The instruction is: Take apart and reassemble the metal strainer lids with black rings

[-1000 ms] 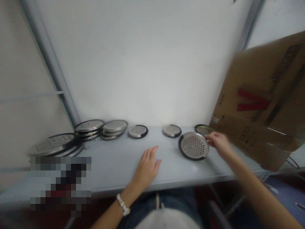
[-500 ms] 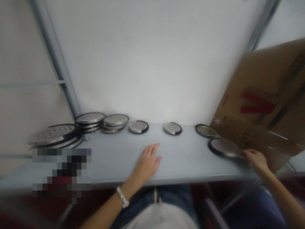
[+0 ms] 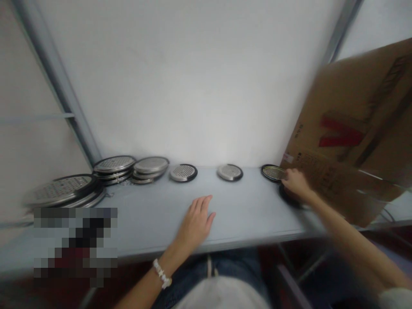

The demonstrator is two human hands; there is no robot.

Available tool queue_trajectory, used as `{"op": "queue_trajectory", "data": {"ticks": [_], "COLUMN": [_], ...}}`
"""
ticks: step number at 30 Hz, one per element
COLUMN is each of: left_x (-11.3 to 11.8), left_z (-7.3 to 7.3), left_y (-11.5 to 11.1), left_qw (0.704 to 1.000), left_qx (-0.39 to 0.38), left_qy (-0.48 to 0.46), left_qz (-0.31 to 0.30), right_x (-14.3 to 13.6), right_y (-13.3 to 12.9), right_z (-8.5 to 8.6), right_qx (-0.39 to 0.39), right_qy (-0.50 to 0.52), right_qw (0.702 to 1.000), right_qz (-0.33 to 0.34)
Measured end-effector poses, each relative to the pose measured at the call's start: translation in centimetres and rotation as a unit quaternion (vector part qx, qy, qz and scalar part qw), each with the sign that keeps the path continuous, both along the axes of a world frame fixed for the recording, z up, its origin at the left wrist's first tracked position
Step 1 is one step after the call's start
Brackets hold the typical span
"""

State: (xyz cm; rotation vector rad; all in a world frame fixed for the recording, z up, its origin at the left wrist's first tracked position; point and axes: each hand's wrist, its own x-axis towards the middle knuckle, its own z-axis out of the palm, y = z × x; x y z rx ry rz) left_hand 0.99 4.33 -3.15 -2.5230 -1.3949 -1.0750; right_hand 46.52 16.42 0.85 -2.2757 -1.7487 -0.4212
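My left hand (image 3: 197, 219) lies flat on the grey table with its fingers stretched out, holding nothing. My right hand (image 3: 298, 185) is at the right, its fingers drawn together at the right rim of a round perforated metal disc (image 3: 272, 172) with a dark rim. Below that hand lies a second dark-rimmed disc (image 3: 286, 196), mostly covered by the hand and wrist. Two more perforated discs, a middle one (image 3: 230, 172) and one further left (image 3: 183, 172), lie singly along the wall, each with a black band on part of its edge.
Several discs stand in stacks at the left: a near stack (image 3: 64, 189), a back stack (image 3: 115, 164) and one beside it (image 3: 151, 165). A large cardboard box (image 3: 350, 107) leans at the right. The grey table (image 3: 154, 223) meets a white wall (image 3: 206, 86).
My right hand has moved left and away from me, from the right edge of the nearer disc to the rim of the farther one. My left hand stays on the table.
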Motion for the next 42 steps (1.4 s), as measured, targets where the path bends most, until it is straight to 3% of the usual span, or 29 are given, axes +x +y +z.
{"op": "queue_trajectory", "data": {"ticks": [3,7,16,25,34,42], "left_x": [-0.1,-0.1,0.0,0.0,0.0,0.2], "left_z": [0.0,-0.1,-0.1,-0.1,0.0,0.2], "left_y": [0.0,0.0,0.1,0.1,0.0,-0.1], "left_qw": [1.000,1.000,1.000,1.000,0.999,0.999], "left_qx": [0.000,0.001,-0.010,-0.018,-0.028,-0.040], "left_qy": [0.001,-0.001,0.011,0.015,0.018,0.023], "left_qz": [0.000,0.000,0.001,0.004,0.004,0.004], "right_x": [-1.4,-1.8,-1.7,-1.2,-2.7,-2.0], "right_y": [3.0,4.5,4.4,2.7,4.1,5.7], "right_z": [-1.1,-2.0,-1.4,0.2,0.2,-1.0], "right_qx": [-0.046,-0.088,-0.098,-0.081,-0.082,-0.097], "right_qy": [-0.014,-0.042,-0.119,-0.173,-0.130,-0.014], "right_qw": [0.999,0.995,0.986,0.976,0.983,0.995], "right_qz": [-0.001,0.015,0.055,0.107,0.101,0.017]}}
